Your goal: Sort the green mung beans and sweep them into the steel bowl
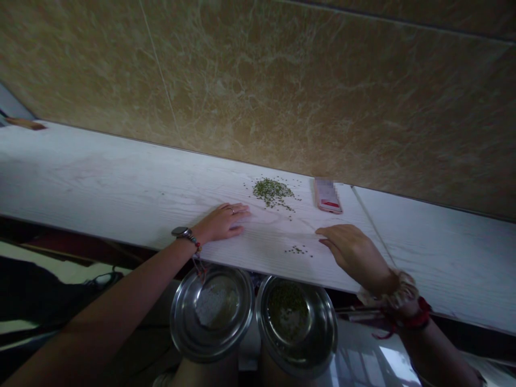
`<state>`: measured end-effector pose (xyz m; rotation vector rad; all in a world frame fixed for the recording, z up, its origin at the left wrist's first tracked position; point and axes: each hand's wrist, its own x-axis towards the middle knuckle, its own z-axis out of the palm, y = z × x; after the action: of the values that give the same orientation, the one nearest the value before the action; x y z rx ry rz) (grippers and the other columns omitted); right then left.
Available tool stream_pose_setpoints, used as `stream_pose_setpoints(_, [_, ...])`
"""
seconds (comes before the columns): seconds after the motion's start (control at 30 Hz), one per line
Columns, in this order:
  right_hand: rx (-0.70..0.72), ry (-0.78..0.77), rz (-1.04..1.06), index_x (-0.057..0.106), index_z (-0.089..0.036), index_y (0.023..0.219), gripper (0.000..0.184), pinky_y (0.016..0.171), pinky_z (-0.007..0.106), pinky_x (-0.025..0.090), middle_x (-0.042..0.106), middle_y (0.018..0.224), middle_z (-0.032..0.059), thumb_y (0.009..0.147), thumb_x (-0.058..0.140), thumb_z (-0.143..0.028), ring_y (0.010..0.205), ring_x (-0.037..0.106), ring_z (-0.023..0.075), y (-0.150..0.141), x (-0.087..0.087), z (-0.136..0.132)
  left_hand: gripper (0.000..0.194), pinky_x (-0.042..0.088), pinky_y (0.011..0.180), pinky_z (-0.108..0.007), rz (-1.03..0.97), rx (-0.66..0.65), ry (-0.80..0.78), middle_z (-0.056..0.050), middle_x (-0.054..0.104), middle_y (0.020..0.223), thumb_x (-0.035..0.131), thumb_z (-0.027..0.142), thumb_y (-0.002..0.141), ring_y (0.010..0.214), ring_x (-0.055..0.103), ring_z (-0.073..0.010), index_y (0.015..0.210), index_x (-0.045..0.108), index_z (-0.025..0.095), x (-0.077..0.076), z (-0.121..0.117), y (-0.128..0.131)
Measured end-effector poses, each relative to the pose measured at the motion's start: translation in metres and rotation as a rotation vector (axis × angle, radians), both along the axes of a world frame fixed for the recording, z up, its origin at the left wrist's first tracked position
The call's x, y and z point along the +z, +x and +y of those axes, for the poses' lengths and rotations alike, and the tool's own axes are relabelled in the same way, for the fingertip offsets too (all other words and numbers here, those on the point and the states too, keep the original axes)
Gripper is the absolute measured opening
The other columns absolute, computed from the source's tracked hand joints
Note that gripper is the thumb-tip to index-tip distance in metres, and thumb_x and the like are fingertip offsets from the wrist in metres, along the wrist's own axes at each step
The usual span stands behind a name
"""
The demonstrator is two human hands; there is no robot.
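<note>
A loose pile of small green beans (271, 192), which look like mung beans, lies on the white wood-grain tabletop (133, 183). My left hand (226, 221) rests flat on the surface just left of the pile, fingers stretched out, palm down. Closer to the front edge sits a small scatter of beans (297, 250). To the right of that scatter is my right hand (342, 247), its fingers bent toward the thumb. A slight gap shows between thumb and index tips, with nothing visible in it.
Two metal bowls stand below the front edge: the left bowl (177, 336) has pale contents, the right bowl (328, 344) green beans. A phone (328, 195) lies near the marbled wall (250, 80). A brown object (26, 124) lies far left.
</note>
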<state>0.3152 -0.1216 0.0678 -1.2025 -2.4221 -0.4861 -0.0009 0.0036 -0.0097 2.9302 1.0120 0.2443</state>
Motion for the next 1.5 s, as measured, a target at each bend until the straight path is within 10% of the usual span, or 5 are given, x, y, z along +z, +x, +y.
stream_pose_setpoints(0.33, [0.049,0.016,-0.027,0.066,-0.017,0.091,0.023,0.066,0.029,0.05,0.072,0.077,0.0055,0.089,0.045,-0.009,0.07,0.064,0.0156,-0.004,0.0,-0.018,0.036,0.039,0.1,-0.037,0.071,-0.342,0.038,-0.007,0.06,0.131,0.042,0.019,0.092,0.121,0.053,-0.0214,0.124,0.059,0.021,0.016,-0.004,0.006])
stream_pose_setpoints(0.73, [0.095,-0.044,0.023,0.068,-0.019,0.09,0.025,0.07,0.031,0.052,0.072,0.079,0.0055,0.089,0.045,-0.009,0.074,0.065,0.0167,-0.003,-0.004,-0.021,0.048,0.015,0.113,-0.047,0.065,-0.197,-0.117,-0.004,0.035,0.152,0.047,0.046,0.095,0.14,0.03,-0.0253,0.14,0.04,0.031,0.005,-0.017,0.007])
stream_pose_setpoints(1.5, [-0.009,0.05,-0.051,0.065,-0.017,0.086,0.024,0.061,0.028,0.045,0.07,0.072,0.0055,0.093,0.043,-0.017,0.063,0.061,0.0157,-0.022,0.002,-0.037,0.051,0.014,0.112,-0.054,0.103,-0.159,-0.139,-0.006,0.034,0.152,0.048,0.047,0.095,0.14,0.027,-0.0281,0.142,0.038,0.029,0.008,-0.02,0.012])
